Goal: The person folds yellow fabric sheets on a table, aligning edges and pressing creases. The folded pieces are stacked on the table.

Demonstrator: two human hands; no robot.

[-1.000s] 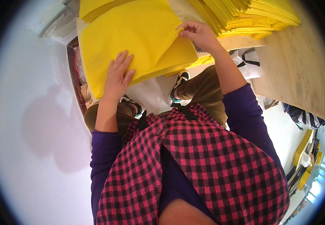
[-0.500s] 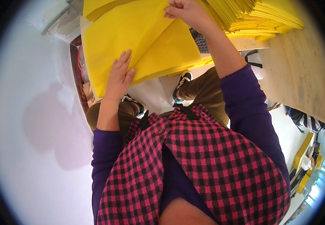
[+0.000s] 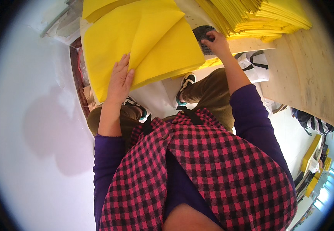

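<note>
The left hand (image 3: 120, 79) lies flat, fingers spread and open, on the yellow sheets (image 3: 136, 42) near their lower left edge, pressing down and grasping nothing. The sheets form a folded bundle on the desk (image 3: 182, 9) straight ahead of the person, the top layer creased on a diagonal, with the bundle's near edge overhanging the knees. The right hand (image 3: 217, 43) is well apart from the left, just past the bundle's right corner, its fingers curled in a grip on a dark pad (image 3: 202, 35) with a dotted face that rests on the desk. Behind that hand a tall stack (image 3: 267, 17) of more yellow sheets fans out toward the upper right. A wooden board (image 3: 309, 73) lies to the right. Below the desk edge, one shoe (image 3: 185, 84) points forward.
</note>
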